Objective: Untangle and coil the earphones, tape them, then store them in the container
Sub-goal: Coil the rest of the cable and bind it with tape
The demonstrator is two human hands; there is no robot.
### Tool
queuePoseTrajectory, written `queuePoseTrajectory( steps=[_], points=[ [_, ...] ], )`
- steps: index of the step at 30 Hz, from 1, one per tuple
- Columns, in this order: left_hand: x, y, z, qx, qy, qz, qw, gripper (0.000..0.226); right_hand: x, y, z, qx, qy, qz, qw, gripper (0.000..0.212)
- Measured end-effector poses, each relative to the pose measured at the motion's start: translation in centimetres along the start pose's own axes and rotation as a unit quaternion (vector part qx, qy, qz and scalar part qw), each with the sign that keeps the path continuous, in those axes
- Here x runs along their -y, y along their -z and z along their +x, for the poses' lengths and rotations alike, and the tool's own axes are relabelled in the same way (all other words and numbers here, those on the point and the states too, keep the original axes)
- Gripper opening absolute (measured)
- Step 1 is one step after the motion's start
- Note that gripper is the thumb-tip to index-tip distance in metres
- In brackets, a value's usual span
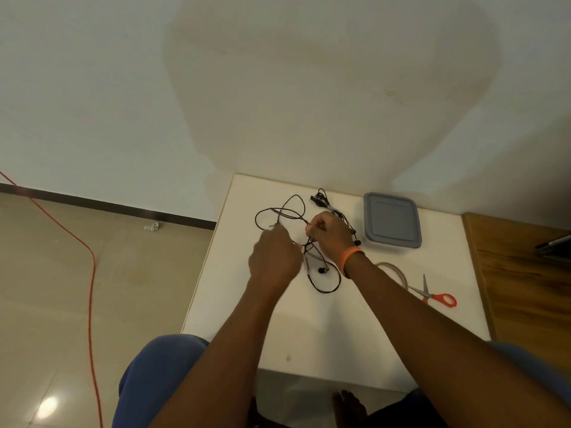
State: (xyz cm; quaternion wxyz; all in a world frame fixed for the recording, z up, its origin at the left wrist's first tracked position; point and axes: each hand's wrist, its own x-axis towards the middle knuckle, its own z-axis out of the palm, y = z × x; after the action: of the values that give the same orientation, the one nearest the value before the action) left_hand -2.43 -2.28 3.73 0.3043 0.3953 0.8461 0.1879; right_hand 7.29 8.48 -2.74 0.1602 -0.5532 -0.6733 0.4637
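Observation:
Black earphones (324,288) lie in loose tangled loops on the white table (309,335), an earbud showing near the middle. My left hand (275,261) is blurred and pinches the cable near its left loops. My right hand (329,234), with an orange wristband, pinches the cable where the strands cross. A second bundle of black earphones (321,197) lies behind my right hand. The grey lidded container (392,220) stands to the right, lid on. A roll of clear tape (395,273) lies partly hidden under my right forearm.
Scissors with orange handles (435,296) lie right of the tape. A wooden surface (525,288) adjoins the table's right side. An orange cord (91,273) runs across the floor on the left. The wall stands right behind the table.

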Motion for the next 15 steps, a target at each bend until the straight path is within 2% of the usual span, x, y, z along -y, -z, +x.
queuePoseTrajectory(
  steps=[2, 3, 5, 6, 7, 12, 15],
  points=[
    [-0.6, 0.1, 0.5, -0.010, 0.046, -0.171, 0.984, 0.049, 0.7, 2.0, -2.4, 0.022, 0.030, 0.051, 0.998, 0.007],
    [-1.0, 0.1, 0.5, 0.009, 0.074, -0.270, 0.960, 0.052, 1.0, 3.0, -3.6, 0.037, 0.046, 0.067, 0.996, 0.006],
    [-1.7, 0.0, -0.1, 0.072, 0.128, -0.434, 0.889, 0.041, 1.2, 4.7, -5.7, 0.073, 0.067, 0.083, 0.992, 0.007],
    [-1.9, -0.1, -0.4, 0.096, 0.141, -0.484, 0.858, 0.031, 1.1, 5.3, -6.5, 0.086, 0.074, 0.083, 0.990, 0.008],
    [-2.0, -0.1, -0.6, 0.102, 0.143, -0.502, 0.847, 0.022, 1.2, 5.7, -7.2, 0.091, 0.076, 0.083, 0.989, 0.008],
    [-1.9, 0.3, -0.6, 0.054, 0.137, -0.480, 0.865, 0.012, 1.8, 7.8, -8.2, 0.006, -0.026, 0.146, 0.989, 0.003],
    [-1.8, 1.2, -0.8, 0.014, 0.112, -0.440, 0.891, 0.017, 1.6, 9.7, -7.8, -0.042, -0.084, 0.141, 0.986, 0.014]
  ],
)
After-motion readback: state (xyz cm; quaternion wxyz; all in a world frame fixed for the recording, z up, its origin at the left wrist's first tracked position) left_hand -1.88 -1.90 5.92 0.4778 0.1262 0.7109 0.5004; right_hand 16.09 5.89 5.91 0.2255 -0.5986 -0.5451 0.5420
